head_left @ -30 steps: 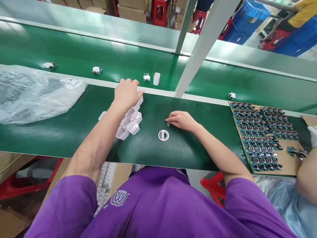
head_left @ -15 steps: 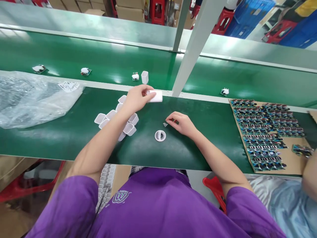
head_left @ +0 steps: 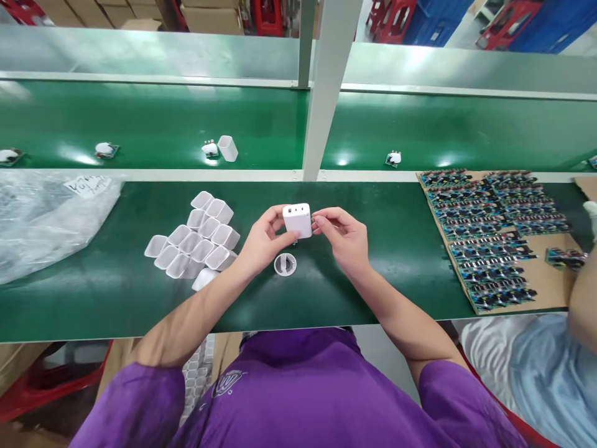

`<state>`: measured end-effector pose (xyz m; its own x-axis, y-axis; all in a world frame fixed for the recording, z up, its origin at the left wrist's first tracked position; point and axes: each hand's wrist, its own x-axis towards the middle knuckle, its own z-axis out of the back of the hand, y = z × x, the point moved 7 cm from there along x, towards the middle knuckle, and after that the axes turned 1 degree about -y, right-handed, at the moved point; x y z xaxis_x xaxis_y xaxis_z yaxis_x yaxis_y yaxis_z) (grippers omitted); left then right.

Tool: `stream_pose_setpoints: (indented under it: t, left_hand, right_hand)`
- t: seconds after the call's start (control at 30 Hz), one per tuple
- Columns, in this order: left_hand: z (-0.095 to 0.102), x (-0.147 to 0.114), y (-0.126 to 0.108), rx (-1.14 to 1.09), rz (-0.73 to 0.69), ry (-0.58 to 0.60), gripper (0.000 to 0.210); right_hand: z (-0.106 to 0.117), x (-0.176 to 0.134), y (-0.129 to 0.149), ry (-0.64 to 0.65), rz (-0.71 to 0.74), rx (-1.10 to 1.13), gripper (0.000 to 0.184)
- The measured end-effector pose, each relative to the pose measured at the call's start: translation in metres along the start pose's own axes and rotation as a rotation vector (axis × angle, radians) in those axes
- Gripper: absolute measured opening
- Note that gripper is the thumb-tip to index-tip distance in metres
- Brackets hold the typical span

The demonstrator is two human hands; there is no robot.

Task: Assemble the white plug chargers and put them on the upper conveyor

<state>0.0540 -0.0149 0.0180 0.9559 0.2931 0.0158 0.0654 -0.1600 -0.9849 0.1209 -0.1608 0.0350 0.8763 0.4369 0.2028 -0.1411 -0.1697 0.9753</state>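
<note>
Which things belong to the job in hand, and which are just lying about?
Likely in use:
white housing with port openings, in left hand; right hand beside it
open white housings
perhaps the circuit boards

Seemingly just lying about:
labelled plastic bag
red stools
blue crates

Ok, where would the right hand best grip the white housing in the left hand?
Probably by the right edge of the white housing, the right hand coming from the right, thumb in front, fingers behind: it looks slim front to back. The left hand takes the left side, its thumb at the lower front. The port face points upward, best left uncovered.
</note>
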Motion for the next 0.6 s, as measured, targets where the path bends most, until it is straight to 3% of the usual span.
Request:
stream_pose_setpoints:
  t: [0.27,0.43,0.6]
  left_hand:
    - [-0.007,-0.034,-0.021,0.477,-0.377,-0.051,0.04]
    - [-0.012,-0.04,-0.031,0.617,-0.574,-0.066,0.046]
    - [-0.011,-0.039,-0.033,0.696,-0.617,-0.097,0.053]
  right_hand:
    - [-0.006,-0.013,0.022,0.068,0.292,-0.248,0.008]
    - [-0.006,-0.015,0.017,0.092,0.239,-0.19,0.008]
    - [-0.01,-0.016,0.011,0.135,0.16,-0.199,0.011]
